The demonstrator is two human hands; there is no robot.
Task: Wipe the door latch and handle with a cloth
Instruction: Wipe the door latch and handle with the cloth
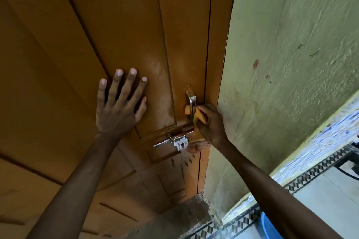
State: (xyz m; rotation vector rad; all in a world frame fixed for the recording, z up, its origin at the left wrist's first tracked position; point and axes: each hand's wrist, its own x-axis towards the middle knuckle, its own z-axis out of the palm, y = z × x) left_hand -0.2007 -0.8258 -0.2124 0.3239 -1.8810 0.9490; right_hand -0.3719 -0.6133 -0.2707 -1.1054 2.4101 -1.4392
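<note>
We brace the door (126, 25) with our flat, empty left hand (118, 106) so our right hand (210, 122), gripping the yellow cloth (201, 117), can rub the metal handle (192, 103).

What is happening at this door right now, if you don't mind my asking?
A person is cleaning the door's metal fittings. The right hand holds a yellow cloth wrapped around the lower part of the handle. The left hand is spread flat on the door, apparently steadying it. The latch sits just below the handle, with the cloth's loose end hanging next to it.
</note>
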